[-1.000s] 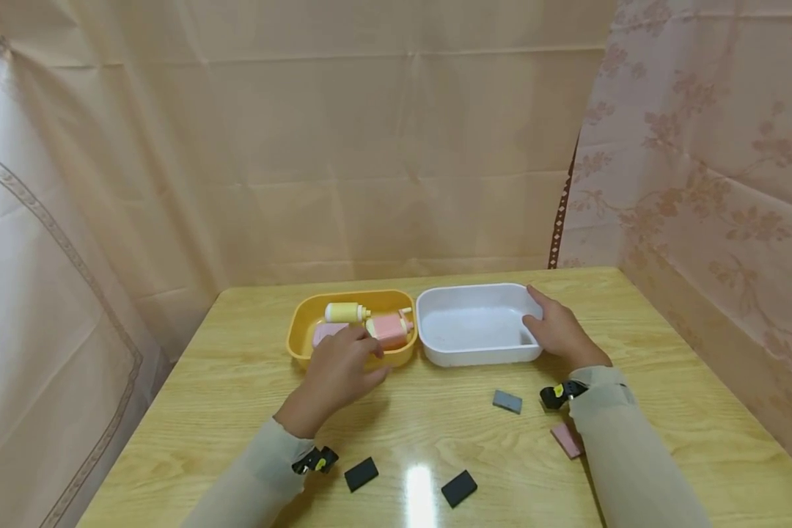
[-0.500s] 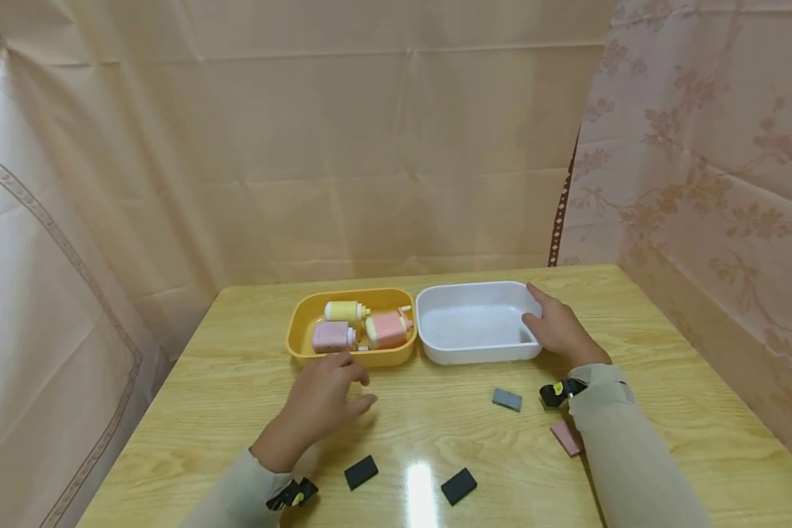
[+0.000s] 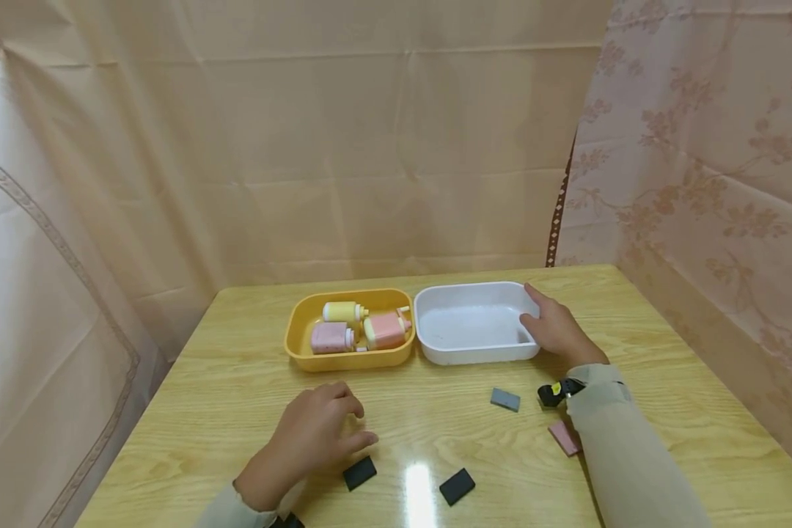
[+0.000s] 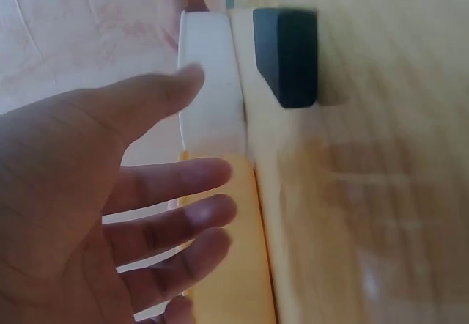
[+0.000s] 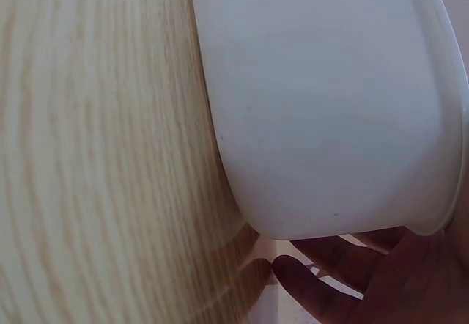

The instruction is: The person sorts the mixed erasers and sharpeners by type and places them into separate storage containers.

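In the head view my left hand is over the table's left front part, just behind a black block. Its fingers are loosely bent and hold nothing. The left wrist view shows that hand with fingers spread and a dark block beyond the thumb. My right hand holds the right end of a white plastic tray, thumb over the rim and fingers outside. Fingers touch or lie close against the tray's end wall in the right wrist view.
A yellow tray touches the white one's left side. In it lie a yellow bottle, a lilac bottle and a pink bottle. Around the table are a second black block, a grey block and a pink block.
My left hand has drawn back from above the yellow tray toward the table's front, coming close to the left black block. The right hand and both trays have stayed in place.
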The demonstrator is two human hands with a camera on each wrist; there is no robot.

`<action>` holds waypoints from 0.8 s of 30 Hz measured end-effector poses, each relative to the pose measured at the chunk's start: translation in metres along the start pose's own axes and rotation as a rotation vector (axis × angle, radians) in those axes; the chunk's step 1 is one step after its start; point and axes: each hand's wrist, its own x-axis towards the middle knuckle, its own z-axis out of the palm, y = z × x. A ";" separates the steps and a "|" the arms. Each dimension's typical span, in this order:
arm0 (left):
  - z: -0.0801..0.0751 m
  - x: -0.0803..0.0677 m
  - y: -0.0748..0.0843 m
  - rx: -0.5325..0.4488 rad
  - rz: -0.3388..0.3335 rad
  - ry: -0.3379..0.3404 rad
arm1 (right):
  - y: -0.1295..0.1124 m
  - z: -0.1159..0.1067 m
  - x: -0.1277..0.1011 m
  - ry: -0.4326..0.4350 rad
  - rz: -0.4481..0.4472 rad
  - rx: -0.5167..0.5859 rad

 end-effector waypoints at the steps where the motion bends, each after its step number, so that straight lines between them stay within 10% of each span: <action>1: -0.001 -0.002 0.001 0.005 -0.003 -0.028 | -0.001 0.000 0.000 0.000 0.007 0.001; 24: 0.004 -0.033 0.000 0.032 0.018 -0.152 | 0.005 0.001 0.005 -0.002 -0.015 -0.013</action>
